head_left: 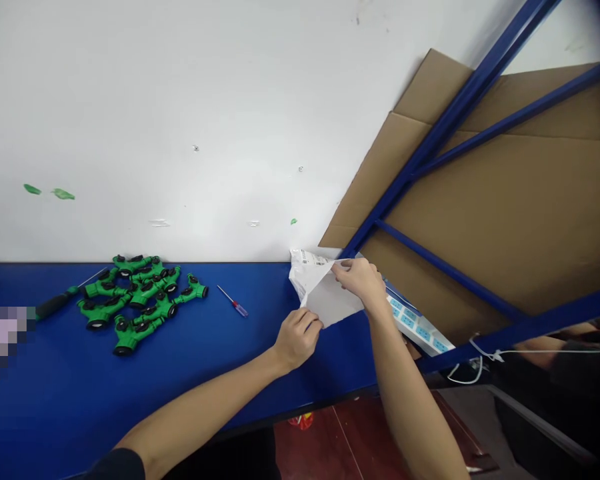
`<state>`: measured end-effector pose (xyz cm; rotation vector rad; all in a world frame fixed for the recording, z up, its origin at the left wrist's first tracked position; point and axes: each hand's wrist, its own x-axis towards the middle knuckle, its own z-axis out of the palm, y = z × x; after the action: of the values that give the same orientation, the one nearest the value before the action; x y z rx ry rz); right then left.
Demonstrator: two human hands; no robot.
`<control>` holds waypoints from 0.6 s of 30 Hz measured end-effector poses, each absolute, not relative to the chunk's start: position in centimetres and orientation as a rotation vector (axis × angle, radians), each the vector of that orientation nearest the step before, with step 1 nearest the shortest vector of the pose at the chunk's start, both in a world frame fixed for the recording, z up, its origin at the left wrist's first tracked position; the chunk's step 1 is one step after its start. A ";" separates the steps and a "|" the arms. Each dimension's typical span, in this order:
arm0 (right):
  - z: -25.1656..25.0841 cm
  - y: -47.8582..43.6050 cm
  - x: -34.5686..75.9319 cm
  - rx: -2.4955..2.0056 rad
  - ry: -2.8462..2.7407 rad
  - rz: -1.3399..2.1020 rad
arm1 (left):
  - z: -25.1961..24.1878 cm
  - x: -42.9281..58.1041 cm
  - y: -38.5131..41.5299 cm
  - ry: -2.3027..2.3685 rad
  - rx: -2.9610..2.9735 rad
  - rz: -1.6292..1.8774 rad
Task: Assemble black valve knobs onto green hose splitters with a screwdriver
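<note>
At the right end of the blue table, both hands grip a thin white plastic bag (336,299). My left hand (299,337) pinches its lower left edge, with the thumb and fingers closed. Higher up and to the right, my right hand (361,279) is closed on its upper edge, the fingertips partly behind a fold. Crinkled white plastic with small dark print (310,261) shows behind the fold, by the wall. I cannot tell whether anything is inside the bag. A small screwdriver (234,301) with a purple, clear handle lies left of my hands.
Several green Y-shaped hose connectors (143,293) are heaped on the blue table (190,373). Left of them lies a longer dark-handled screwdriver (55,303). A slanting blue metal frame (420,160) backed with cardboard (520,200) borders the right, near a white power strip (420,327).
</note>
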<state>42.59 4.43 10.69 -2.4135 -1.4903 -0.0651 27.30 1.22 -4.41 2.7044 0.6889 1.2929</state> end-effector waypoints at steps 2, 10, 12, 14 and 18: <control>10.9 4.3 42.1 -2.465 -1.448 -0.075 | -4.3 27.2 1.1 0.680 2.696 1.335; 10.0 -0.8 44.8 -2.655 -1.576 0.365 | -1.7 20.3 -0.6 0.382 2.814 1.305; 9.5 -2.2 44.5 -2.672 -1.593 0.454 | -1.1 15.8 -0.2 0.562 2.773 1.239; 9.0 -2.7 42.4 -2.580 -1.656 0.315 | -0.5 10.3 0.4 0.827 2.758 1.134; 7.3 -0.1 33.3 -1.957 -1.982 0.181 | 0.0 -1.3 2.1 1.454 2.712 1.046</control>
<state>33.30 -0.09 7.34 -1.9575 -1.9822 0.1809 -1.27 2.10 -0.03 2.7122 1.4545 1.0464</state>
